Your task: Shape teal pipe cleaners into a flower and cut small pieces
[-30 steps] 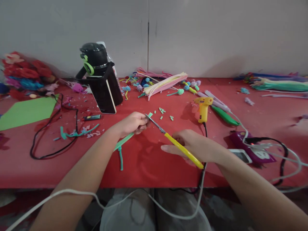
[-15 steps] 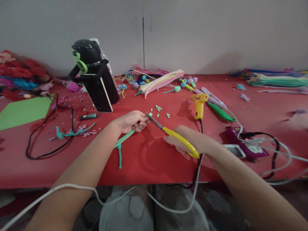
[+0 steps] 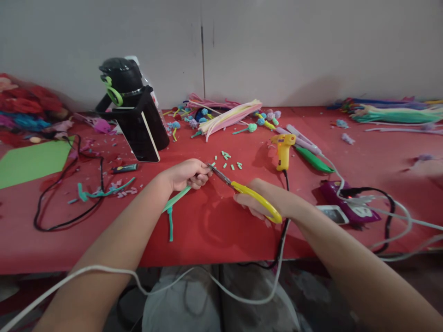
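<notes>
Near the middle of the red table, my left hand (image 3: 194, 175) is closed round light green pipe cleaners (image 3: 177, 198), whose length trails toward the front left. A darker green piece (image 3: 170, 226) hangs off them, close to the table edge. My right hand (image 3: 258, 198) grips yellow-handled scissors (image 3: 258, 197), the blades pointing left and their tips at my left fingertips. The blades look nearly closed. Several short green cut pieces (image 3: 226, 157) lie just beyond the blades.
A yellow glue gun (image 3: 284, 150) stands right of the cut pieces, its cord running toward me. Pipe cleaner bundles (image 3: 231, 120) lie behind. A black bottle holder (image 3: 140, 131) leans at back left. White cable (image 3: 242, 300) crosses my lap; a purple power strip (image 3: 349, 203) is right.
More small green pieces lie loose beyond the scissor tips, and the piece that was at the blades has come away. The whole view has shifted slightly.
</notes>
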A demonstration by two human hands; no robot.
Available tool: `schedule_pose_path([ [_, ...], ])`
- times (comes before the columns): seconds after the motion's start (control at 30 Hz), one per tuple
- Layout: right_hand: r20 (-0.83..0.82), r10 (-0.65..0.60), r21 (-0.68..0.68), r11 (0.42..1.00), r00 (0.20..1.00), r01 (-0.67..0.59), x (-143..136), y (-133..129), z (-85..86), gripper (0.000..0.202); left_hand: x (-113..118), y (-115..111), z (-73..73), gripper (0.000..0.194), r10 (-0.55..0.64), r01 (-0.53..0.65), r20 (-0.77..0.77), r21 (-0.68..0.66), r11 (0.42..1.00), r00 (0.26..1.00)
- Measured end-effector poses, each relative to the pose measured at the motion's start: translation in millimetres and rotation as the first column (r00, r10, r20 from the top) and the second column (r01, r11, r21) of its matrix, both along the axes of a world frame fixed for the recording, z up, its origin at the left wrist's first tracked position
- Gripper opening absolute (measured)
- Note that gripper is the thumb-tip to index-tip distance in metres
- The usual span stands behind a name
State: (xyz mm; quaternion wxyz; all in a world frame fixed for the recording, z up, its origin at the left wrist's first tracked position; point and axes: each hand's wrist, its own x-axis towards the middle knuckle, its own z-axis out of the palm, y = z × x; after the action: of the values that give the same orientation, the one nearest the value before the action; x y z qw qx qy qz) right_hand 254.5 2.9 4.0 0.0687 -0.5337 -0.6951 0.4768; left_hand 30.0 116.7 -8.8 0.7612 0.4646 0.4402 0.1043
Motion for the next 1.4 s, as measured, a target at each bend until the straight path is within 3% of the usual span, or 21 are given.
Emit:
schedule_pose_path([
  [0.2, -0.095, -0.011, -0.020, 1.000, 0.995, 0.009, 4, 2, -5.7, 0.032, 1, 0, 0.9, 0.028, 0.022, -0.022, -0.013, -0.019, 1.000, 1.000],
  [0.47, -0.109, -0.104, 0.015, 0.994, 0.989, 0.106, -3, -1, -8.8, 0.046, 0, -3, 0.9, 0.028, -0.009, 0.010, -0.016, 0.015, 1.000, 1.000],
  [0.63, -0.184, -0.119, -0.042, 0.993, 0.976, 0.113, 6, -1, -10.9, 0.047, -13, -3, -2.8, 0.024, -0.084, 0.079, 0.031, 0.135, 0.988, 0.996],
  [0.83, -0.186, -0.240, 0.150, 0.951, 0.953, 0.269, 6, 23, 5.9, 0.052, -24, -12, 12.0, 0.015, -0.084, 0.060, 0.058, 0.337, 0.940, 0.995],
  [0.93, -0.326, -0.267, 0.180, 0.924, 0.907, 0.336, -9, 35, 6.6, 0.050, -23, -18, 16.3, 0.019, -0.098, 0.078, 0.021, 0.451, 0.889, 0.995],
  [1.1, -0.568, -0.339, 0.143, 0.857, 0.750, 0.496, -37, 41, -8.6, 0.046, -15, -27, 16.8, 0.024, -0.196, 0.194, -0.055, 0.535, 0.822, 0.979],
  [1.4, -0.550, -0.259, 0.150, 0.905, 0.794, 0.399, -43, 35, -11.8, 0.043, -9, -36, 18.4, 0.017, -0.344, 0.351, -0.102, 0.464, 0.813, 0.933],
])
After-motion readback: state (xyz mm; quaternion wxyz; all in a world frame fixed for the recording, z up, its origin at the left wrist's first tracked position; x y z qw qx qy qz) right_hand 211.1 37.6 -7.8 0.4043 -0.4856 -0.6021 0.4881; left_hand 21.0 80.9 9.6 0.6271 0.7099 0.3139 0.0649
